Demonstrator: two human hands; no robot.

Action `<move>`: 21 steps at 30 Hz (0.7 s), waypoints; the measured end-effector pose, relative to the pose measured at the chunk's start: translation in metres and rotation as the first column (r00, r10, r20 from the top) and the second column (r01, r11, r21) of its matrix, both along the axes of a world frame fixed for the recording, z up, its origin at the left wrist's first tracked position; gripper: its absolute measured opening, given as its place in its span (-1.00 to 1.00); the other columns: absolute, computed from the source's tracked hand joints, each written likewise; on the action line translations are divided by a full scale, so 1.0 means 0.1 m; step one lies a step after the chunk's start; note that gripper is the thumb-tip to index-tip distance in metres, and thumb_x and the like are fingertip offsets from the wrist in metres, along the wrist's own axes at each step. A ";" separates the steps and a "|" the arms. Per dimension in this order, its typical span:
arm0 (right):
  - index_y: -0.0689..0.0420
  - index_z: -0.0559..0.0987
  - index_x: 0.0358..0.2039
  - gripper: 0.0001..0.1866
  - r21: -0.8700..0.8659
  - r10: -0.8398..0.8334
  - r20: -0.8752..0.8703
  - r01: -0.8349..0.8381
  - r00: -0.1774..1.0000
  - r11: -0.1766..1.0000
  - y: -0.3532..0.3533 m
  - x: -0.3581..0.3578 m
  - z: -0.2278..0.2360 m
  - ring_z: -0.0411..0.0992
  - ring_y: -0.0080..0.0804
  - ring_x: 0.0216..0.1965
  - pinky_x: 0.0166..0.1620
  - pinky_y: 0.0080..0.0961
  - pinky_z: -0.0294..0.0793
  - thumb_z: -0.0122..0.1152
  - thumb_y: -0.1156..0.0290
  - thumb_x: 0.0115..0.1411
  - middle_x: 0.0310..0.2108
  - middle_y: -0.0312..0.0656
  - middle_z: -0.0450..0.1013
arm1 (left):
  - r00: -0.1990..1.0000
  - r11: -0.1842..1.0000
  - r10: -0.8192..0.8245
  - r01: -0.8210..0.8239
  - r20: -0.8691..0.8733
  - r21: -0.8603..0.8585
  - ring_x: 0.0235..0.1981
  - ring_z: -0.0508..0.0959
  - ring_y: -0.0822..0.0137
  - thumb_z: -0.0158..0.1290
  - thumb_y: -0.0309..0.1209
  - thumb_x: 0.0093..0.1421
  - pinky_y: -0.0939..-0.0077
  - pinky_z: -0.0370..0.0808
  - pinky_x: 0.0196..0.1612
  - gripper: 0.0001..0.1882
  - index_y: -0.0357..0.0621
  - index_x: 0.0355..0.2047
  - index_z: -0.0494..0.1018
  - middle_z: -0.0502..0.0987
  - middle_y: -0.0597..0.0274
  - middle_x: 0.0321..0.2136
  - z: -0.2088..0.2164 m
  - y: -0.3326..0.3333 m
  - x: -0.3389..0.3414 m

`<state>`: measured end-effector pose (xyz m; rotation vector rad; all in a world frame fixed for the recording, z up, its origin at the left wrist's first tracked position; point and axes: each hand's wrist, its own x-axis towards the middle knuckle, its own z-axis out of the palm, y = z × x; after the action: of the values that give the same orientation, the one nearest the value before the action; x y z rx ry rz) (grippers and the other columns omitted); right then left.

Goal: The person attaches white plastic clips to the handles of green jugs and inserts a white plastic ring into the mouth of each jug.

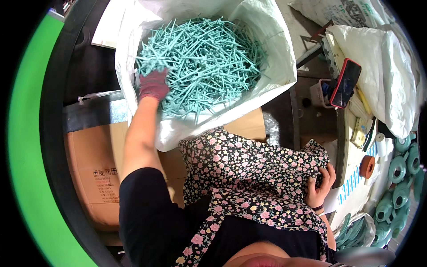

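Note:
My left hand [154, 85], in a dark red glove, is at the left inside edge of a big white woven sack [279, 58]. Thin teal plastic sticks [209, 66] fill the sack in a loose tangle. A blurred clump of these sticks sits at my left fingers, which seem closed on it; the fingertips are hidden. My bare right hand [318, 187] rests on the flowered apron [253, 173] over my lap. Its fingers are a little apart and hold nothing.
A cardboard box [93, 164] stands at the left. On the right, a cluttered table carries a red-edged phone [345, 83], a brown tape roll [367, 167] and a white bag [369, 66]. Several teal round parts [398, 196] lie at the far right. A green strip [33, 147] runs along the left.

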<state>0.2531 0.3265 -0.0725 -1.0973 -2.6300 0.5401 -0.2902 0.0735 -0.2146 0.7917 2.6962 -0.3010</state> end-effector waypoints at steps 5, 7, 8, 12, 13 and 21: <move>0.19 0.42 -0.04 -0.56 0.002 -0.002 0.010 0.002 1.000 1.000 -0.01 0.03 0.09 0.12 0.05 0.23 0.27 -0.09 0.05 0.19 0.29 0.09 0.20 0.05 0.19 | 0.961 0.962 0.252 -0.261 -0.112 -0.080 0.03 0.49 -0.01 -0.06 -0.21 0.14 0.16 0.38 0.09 -0.55 -0.07 0.02 0.45 0.48 0.02 0.02 0.24 -1.00 -0.62; 0.19 0.42 -0.04 -0.57 0.005 0.002 -0.007 -0.002 1.000 1.000 0.00 0.06 0.07 0.12 0.05 0.23 0.27 -0.08 0.05 0.19 0.27 0.11 0.20 0.05 0.18 | 0.966 0.965 0.257 -0.254 -0.034 0.069 0.08 0.44 -0.04 -0.05 -0.13 0.16 0.18 0.35 0.14 -0.50 -0.09 0.06 0.43 0.45 0.00 0.06 0.20 -0.88 -0.59; 0.19 0.42 -0.04 -0.57 0.002 0.002 -0.021 -0.002 1.000 1.000 -0.01 0.09 0.05 0.12 0.05 0.23 0.27 -0.08 0.05 0.19 0.27 0.10 0.20 0.05 0.18 | 0.972 0.952 0.233 -0.233 0.025 0.197 0.11 0.41 -0.04 -0.05 -0.08 0.17 0.20 0.32 0.16 -0.46 -0.11 0.08 0.42 0.43 0.00 0.10 0.15 -0.72 -0.58; 0.18 0.43 -0.05 -0.57 0.005 0.017 -0.027 -0.017 1.000 1.000 -0.02 0.06 0.09 0.12 0.06 0.23 0.26 -0.08 0.05 0.21 0.28 0.09 0.19 0.04 0.19 | 0.877 0.802 0.240 -0.421 0.416 0.424 0.25 0.27 0.04 -0.02 0.20 0.12 0.33 0.17 0.28 -0.19 -0.10 0.22 0.28 0.23 -0.07 0.25 0.13 0.19 -0.06; 0.18 0.43 -0.05 -0.57 0.000 0.023 -0.033 -0.023 0.999 1.000 -0.02 0.06 0.09 0.12 0.06 0.23 0.26 -0.07 0.05 0.21 0.29 0.08 0.19 0.05 0.20 | 0.854 0.734 0.276 -0.484 0.442 0.477 0.26 0.26 0.02 0.03 0.22 0.07 0.31 0.18 0.28 -0.12 -0.18 0.23 0.26 0.22 -0.11 0.25 0.00 0.37 0.10; 0.16 0.45 -0.09 -0.58 0.020 0.040 -0.072 -0.038 0.997 0.999 -0.07 0.00 0.07 0.14 0.07 0.21 0.26 -0.07 0.08 0.22 0.38 0.00 0.16 0.04 0.24 | 0.714 0.966 -0.073 -0.123 0.696 0.228 0.26 0.25 -0.01 0.07 0.25 0.02 0.27 0.18 0.29 -0.04 -0.12 0.29 0.16 0.16 -0.09 0.29 0.18 1.52 1.31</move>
<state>0.2533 0.3195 -0.0651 -1.0036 -2.5938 0.5508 -0.1595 0.2255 -0.1968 0.7391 2.0182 0.3255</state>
